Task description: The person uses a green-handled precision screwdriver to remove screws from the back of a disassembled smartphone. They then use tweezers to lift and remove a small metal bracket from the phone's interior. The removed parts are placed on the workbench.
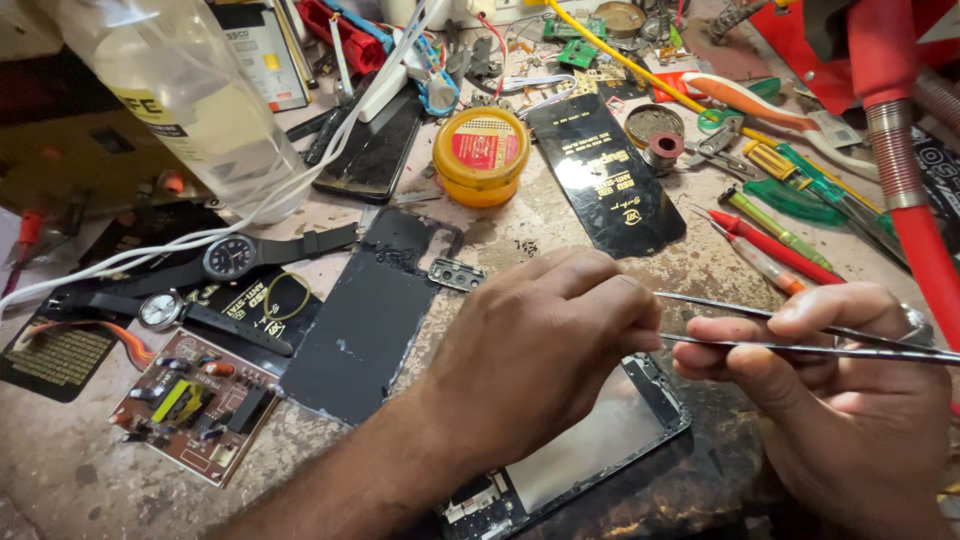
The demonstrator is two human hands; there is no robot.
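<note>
At the near edge of the cluttered table point(60, 470), the left hand point(530, 350) lies curled, knuckles up, over an opened phone body point(590, 450), fingers bent down onto its upper edge, while the right hand point(840, 400) pinches a pair of metal tweezers point(790, 335) between thumb and fingers, the tips aimed toward the left fingertips. This looks like the step of picking or seating a small part in the frame, though that part is hidden. A removed black back cover point(365, 320) lies just left; any next move would need the phone braced and fine tip control.
</note>
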